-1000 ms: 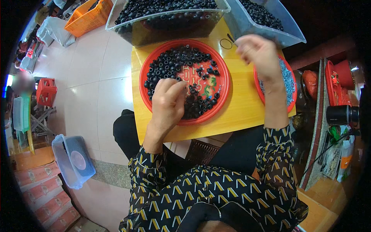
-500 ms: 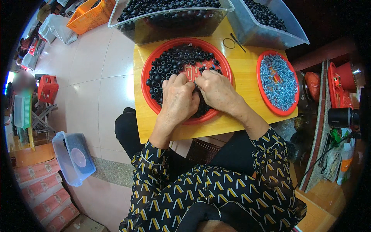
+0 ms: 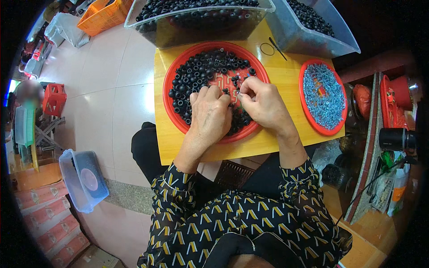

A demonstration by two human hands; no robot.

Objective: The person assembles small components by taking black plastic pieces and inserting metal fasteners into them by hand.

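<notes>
Over a round red tray (image 3: 168,100) heaped with small black ring-like pieces (image 3: 190,77), both hands work close together. My left hand (image 3: 209,115) is closed with its back upward; its curled fingers hide whatever they grip. Just to its right, my right hand (image 3: 268,106) pinches thumb and forefinger together, with a tiny pale speck at the tips, too small to name. Between the hands, a patch of the tray's patterned bottom shows with a few dark pieces on it.
A smaller red tray (image 3: 304,105) of tiny bluish clear pieces (image 3: 322,96) lies at the right of the yellow table (image 3: 286,80). Two clear bins (image 3: 201,33) (image 3: 308,40) of black pieces stand behind. A black stick and band (image 3: 278,49) lie between. A blue bin (image 3: 91,178) sits on the floor.
My right hand has drawn away to the right from my left and turned, so its pinched fingertips now show. My left hand has stayed nearly in place.
</notes>
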